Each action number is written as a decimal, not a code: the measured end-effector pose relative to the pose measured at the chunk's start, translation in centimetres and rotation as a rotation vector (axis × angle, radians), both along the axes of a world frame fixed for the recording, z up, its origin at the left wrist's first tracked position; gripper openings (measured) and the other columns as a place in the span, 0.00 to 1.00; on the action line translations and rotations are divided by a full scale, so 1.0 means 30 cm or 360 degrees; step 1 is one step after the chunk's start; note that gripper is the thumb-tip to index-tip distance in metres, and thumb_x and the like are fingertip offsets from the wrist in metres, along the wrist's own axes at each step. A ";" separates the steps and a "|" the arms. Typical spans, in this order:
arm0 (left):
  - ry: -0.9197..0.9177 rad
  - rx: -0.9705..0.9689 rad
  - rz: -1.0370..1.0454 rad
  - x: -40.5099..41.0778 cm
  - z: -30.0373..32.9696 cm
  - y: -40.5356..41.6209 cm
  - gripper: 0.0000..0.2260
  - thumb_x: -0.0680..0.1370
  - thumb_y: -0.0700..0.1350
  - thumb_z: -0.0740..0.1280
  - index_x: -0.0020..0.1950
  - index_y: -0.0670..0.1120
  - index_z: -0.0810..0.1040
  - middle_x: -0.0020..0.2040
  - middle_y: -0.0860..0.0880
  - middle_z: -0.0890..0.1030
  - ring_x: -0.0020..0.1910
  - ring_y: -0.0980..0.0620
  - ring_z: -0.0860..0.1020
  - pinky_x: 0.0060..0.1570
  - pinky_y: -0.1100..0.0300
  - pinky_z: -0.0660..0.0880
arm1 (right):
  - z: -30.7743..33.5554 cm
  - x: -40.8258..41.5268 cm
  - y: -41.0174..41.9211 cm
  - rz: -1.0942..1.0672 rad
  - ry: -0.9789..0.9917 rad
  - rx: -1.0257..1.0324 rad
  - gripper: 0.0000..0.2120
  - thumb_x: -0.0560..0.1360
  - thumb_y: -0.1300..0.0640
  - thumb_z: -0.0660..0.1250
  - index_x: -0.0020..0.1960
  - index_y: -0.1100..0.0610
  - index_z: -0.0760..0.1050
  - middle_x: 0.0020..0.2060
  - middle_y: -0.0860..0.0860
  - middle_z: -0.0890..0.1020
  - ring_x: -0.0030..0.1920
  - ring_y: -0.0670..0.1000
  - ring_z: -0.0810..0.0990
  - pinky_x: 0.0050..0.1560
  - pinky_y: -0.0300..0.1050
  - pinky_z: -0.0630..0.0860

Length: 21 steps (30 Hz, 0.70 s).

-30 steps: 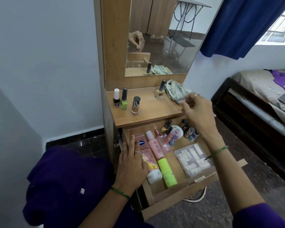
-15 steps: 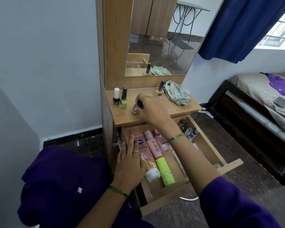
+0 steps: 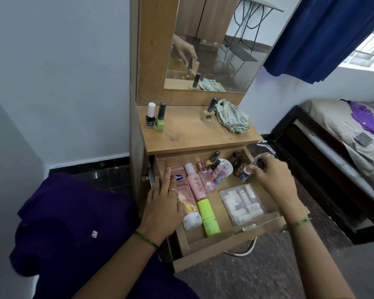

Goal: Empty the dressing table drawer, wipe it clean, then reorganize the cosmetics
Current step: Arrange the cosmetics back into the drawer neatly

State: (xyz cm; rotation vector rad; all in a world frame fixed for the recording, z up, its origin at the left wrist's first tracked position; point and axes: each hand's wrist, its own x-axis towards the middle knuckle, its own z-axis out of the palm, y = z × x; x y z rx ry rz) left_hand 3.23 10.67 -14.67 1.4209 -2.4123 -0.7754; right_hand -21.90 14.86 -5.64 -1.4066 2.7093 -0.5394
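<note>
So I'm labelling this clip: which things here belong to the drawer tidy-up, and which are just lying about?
Belongs to the job:
drawer
small bottle in the right hand
pink tube under the left hand
green stick
clear box
green polish
cloth

Lying about:
bed
blue curtain

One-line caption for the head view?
Right hand lowers a nail polish bottle into the open drawer; left hand rests on its edge.

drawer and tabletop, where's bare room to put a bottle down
Bare wood on the tabletop between the green nail polish bottle and the crumpled checked cloth. In the wooden drawer, a strip between the lime green tube and the clear plastic box. The drawer's back is crowded.
</note>
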 end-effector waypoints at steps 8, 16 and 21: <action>-0.0039 -0.0018 -0.0014 0.002 -0.004 0.008 0.26 0.80 0.49 0.54 0.77 0.45 0.52 0.77 0.51 0.36 0.76 0.47 0.43 0.73 0.52 0.48 | -0.133 -0.006 -0.032 0.0044 -0.0202 0.0226 0.10 0.73 0.58 0.68 0.53 0.57 0.75 0.48 0.54 0.79 0.48 0.55 0.77 0.43 0.45 0.70; -0.0031 0.0003 -0.0016 0.000 -0.001 0.008 0.28 0.80 0.49 0.54 0.78 0.45 0.47 0.77 0.51 0.35 0.76 0.46 0.42 0.73 0.51 0.48 | -0.142 -0.017 -0.093 0.0056 -0.0079 0.0335 0.14 0.73 0.55 0.68 0.59 0.56 0.74 0.52 0.57 0.79 0.53 0.58 0.77 0.44 0.46 0.70; -0.0033 0.0006 -0.0011 0.001 -0.006 0.006 0.29 0.80 0.49 0.54 0.78 0.45 0.46 0.76 0.52 0.34 0.76 0.48 0.41 0.73 0.52 0.48 | -0.142 -0.014 -0.096 0.0065 -0.0033 0.0383 0.16 0.75 0.56 0.66 0.62 0.56 0.72 0.55 0.58 0.78 0.55 0.58 0.77 0.44 0.45 0.69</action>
